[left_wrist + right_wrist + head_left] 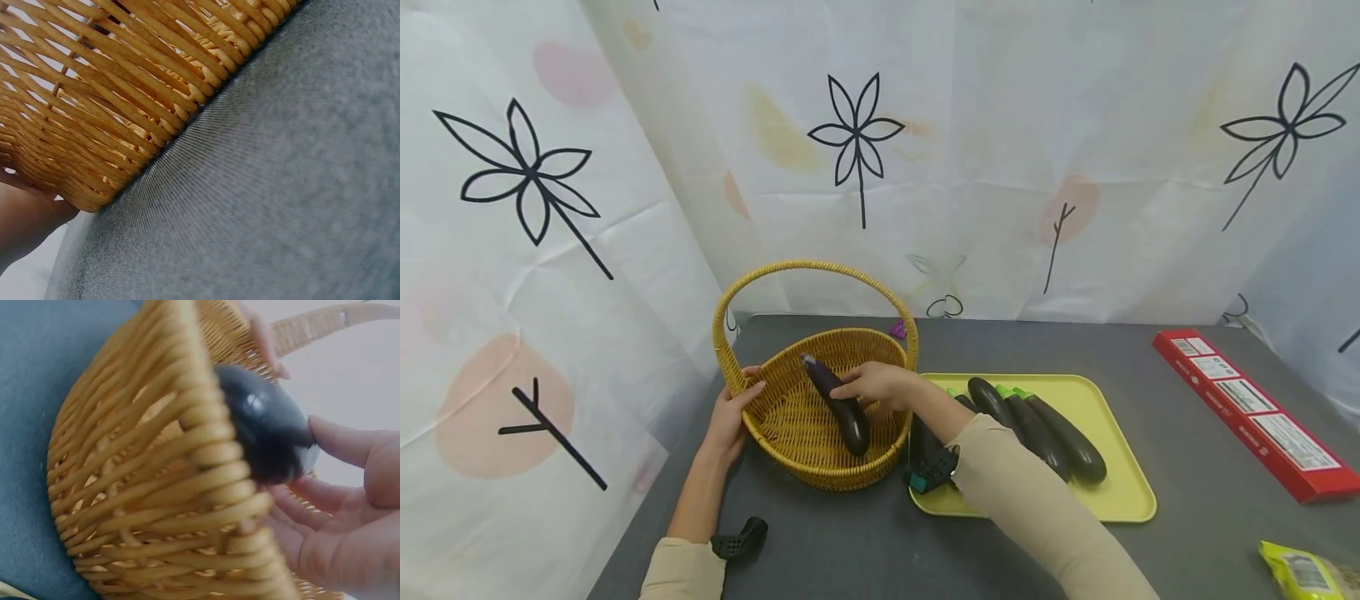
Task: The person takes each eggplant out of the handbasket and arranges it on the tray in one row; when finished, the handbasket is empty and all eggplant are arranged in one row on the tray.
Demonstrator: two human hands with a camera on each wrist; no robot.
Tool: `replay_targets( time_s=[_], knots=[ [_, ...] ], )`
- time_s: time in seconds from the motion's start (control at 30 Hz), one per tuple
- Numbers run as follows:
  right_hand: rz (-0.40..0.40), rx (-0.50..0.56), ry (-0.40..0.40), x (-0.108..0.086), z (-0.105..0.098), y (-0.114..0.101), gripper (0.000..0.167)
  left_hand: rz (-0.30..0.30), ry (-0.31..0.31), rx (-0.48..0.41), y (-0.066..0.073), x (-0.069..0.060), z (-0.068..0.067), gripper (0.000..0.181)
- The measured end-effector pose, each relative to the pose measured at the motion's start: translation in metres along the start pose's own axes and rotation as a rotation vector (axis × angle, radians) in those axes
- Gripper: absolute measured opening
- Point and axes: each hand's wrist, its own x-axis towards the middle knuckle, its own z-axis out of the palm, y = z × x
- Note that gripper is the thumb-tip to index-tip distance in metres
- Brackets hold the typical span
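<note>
A dark purple eggplant [842, 408] is held in my right hand [880, 386], inside the opening of a yellow wicker basket [816, 477] with a tall arched handle. In the right wrist view, the thumb and fingers grip the rounded end of the eggplant [265, 422] just past the basket rim [206, 419]. My left hand [727, 417] grips the basket's left rim, thumb over the edge. Part of that hand [31, 219] shows against the woven wall [125, 94] in the left wrist view. Several more eggplants [1037, 429] lie on a yellow tray [1120, 475], partly hidden by my right forearm.
A long red box [1255, 412] lies on the dark grey table [1000, 350] at the right. Near the front right corner is a yellow packet [1303, 571]. A small purple item [898, 329] sits behind the basket. A patterned curtain [985, 167] hangs along the back and sides.
</note>
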Motion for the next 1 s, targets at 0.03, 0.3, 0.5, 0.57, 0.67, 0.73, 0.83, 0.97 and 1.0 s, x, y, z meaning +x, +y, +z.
replay_targets(
  time_s=[0.03,0.3,0.5,0.57,0.67,0.73,0.83,0.97,1.0],
  knots=[
    [-0.003,0.020,-0.018,-0.002,-0.001,-0.002,0.058,-0.002,0.001,0.002,0.000,0.000,0.000,0.036],
    [-0.039,0.098,-0.129,-0.031,-0.006,-0.005,0.057,-0.006,0.001,0.009,0.000,0.000,0.001,0.036],
    [-0.082,0.127,-0.192,-0.053,-0.015,0.003,0.060,-0.003,-0.005,0.006,-0.002,0.000,0.000,0.037],
    [-0.085,0.117,-0.189,-0.060,-0.018,0.007,0.060,-0.001,-0.004,0.004,-0.002,0.000,0.000,0.036],
    [-0.098,0.095,-0.183,-0.073,-0.023,0.015,0.058,-0.003,-0.004,0.006,-0.003,0.000,0.000,0.036],
    [-0.116,0.091,-0.182,-0.083,-0.027,0.020,0.057,-0.006,-0.007,0.010,-0.003,0.000,0.000,0.036],
    [-0.144,0.085,-0.186,-0.097,-0.035,0.029,0.058,-0.008,-0.012,0.024,-0.002,0.000,0.000,0.038],
    [-0.161,0.067,-0.189,-0.111,-0.045,0.039,0.058,-0.005,-0.011,0.032,0.000,-0.001,-0.001,0.039],
    [-0.160,0.055,-0.184,-0.114,-0.047,0.041,0.059,-0.003,-0.011,0.030,0.000,-0.001,-0.001,0.039]
  ],
)
